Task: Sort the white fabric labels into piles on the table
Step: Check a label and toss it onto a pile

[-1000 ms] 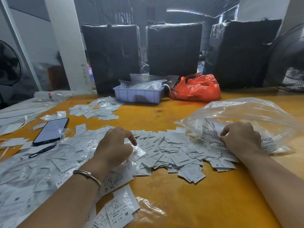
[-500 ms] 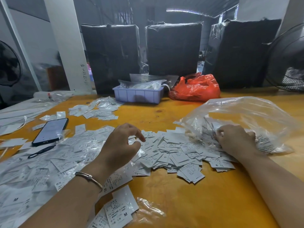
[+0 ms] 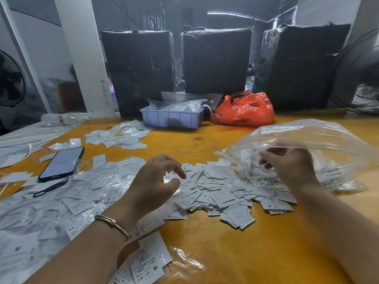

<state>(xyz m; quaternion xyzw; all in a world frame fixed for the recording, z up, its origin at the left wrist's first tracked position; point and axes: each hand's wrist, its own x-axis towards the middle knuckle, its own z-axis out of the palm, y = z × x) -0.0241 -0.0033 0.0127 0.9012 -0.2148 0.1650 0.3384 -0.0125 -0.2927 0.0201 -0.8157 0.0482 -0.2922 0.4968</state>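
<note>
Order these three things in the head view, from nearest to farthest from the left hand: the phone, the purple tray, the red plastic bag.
From the left hand:
1. phone, to its left on the table.
2. purple tray, beyond it, toward the table's back edge.
3. red plastic bag, at the back, right of the tray.

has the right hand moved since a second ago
Yes. The right hand has lifted off the labels and moved farther into the clear bag, away from the table's near edge.

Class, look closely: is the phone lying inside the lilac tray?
No. The phone lies on the table at the left, well apart from the lilac tray.
</note>
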